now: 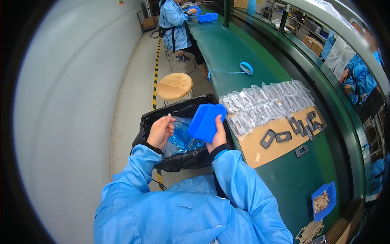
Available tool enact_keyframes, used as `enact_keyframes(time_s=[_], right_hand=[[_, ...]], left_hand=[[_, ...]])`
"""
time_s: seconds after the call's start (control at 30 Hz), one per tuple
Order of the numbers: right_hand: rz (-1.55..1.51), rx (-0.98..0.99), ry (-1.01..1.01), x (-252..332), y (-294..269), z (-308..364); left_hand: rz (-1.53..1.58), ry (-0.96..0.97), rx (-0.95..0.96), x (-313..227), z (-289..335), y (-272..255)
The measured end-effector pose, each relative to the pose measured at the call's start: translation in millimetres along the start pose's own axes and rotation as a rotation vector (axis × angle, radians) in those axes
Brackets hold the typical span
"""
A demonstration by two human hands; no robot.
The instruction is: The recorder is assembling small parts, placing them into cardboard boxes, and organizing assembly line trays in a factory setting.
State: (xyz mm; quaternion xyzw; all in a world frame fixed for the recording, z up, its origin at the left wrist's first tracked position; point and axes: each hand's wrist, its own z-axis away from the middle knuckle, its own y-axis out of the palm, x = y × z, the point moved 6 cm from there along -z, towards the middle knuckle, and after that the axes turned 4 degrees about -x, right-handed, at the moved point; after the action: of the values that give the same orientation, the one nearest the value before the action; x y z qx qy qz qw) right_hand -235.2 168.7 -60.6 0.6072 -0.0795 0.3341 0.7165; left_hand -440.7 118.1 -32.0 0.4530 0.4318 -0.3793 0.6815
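Note:
My right hand (217,135) grips a blue plastic parts bin (206,121), thumb on its near side. The bin is tilted above a waste bin lined with a black bag (187,162). Inside the liner lies crumpled clear and blue plastic film (178,140). Over the left side of the waste bin is my left hand (161,132), apart from the blue bin. Its fingers are curled together; whether anything small is between them cannot be seen.
On the green workbench (280,175) lie rows of clear-bagged parts (268,101), dark rectangular frames (282,136) on cardboard (254,148), a blue strap (245,68) and a blue bin of small tan pieces (324,201). A wooden stool (174,86) stands beyond; a co-worker (174,24) sits farther off.

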Motion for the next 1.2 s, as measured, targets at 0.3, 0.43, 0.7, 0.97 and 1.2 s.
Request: enact_keyframes(time_s=[0.3, 0.43, 0.7, 0.97, 1.2], right_hand=[[-0.288, 0.452, 0.365, -27.4, -3.3, 4.3], [-0.191, 0.649, 0.527, -38.1, 3.4, 23.2], [-0.172, 0.679, 0.574, -45.4, -1.1, 22.3], [-0.206, 0.645, 0.542, -49.0, -14.1, 18.0], [-0.082, 0.484, 0.436, -26.3, 15.2, 34.1]], left_hand=[[-0.505, -0.044, -0.261, 54.1, -23.8, -74.3], [-1.179, 0.606, -0.206, 76.1, -28.9, -82.7], [-0.397, 0.065, -0.131, 67.9, -21.6, -77.4], [-0.314, 0.064, -0.288, 57.3, -6.6, -78.1], [-0.677, 1.257, -0.366, -27.7, 64.1, -11.1]])
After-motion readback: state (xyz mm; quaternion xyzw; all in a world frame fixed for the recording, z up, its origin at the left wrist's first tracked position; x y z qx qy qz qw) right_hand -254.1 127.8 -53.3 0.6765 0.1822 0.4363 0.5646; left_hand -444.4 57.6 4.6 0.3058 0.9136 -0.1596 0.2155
